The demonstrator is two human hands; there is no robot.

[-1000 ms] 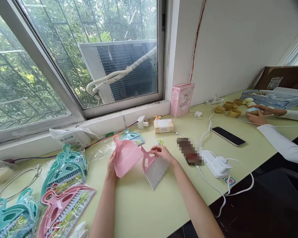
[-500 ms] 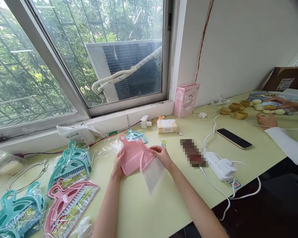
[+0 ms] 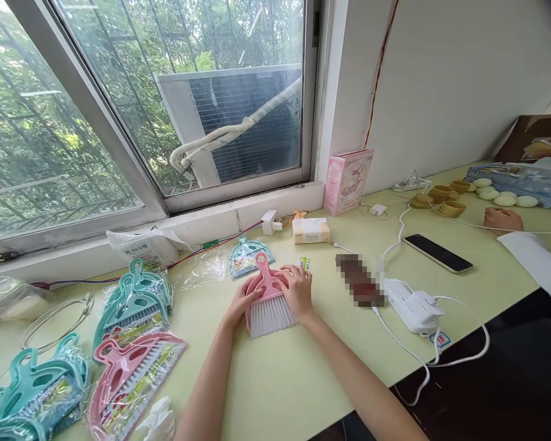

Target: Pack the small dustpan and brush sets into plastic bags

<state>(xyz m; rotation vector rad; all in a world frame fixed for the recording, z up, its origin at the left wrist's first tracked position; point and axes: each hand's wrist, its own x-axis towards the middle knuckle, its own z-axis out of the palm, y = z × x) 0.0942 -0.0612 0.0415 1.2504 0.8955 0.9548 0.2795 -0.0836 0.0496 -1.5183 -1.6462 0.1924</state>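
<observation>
A pink brush (image 3: 273,312) with white bristles lies over a pink dustpan, most of which it hides, near the middle of the table (image 3: 257,386). My left hand (image 3: 242,300) closes on the left side of the dustpan and brush. On the right side, my right hand (image 3: 297,289) grips the brush and pan with bent fingers. Behind them lies a teal brush set (image 3: 249,254). A pink set in clear wrapping (image 3: 131,380) is at the left, with wrapped teal sets (image 3: 135,300) behind it and more teal ones (image 3: 37,386) at the lower left.
A tissue pack (image 3: 311,231) and a pink box (image 3: 348,182) stand near the wall. To the right are a phone (image 3: 438,253), a white power strip (image 3: 408,306) with cables, several yellow cups (image 3: 452,209) and another person's hands (image 3: 503,221). Clear film (image 3: 206,267) lies behind left.
The brush has come over the dustpan, so they now overlap with handles together. Both my hands have drawn closer together. At the right, the other person's far hand has moved away toward the cardboard box.
</observation>
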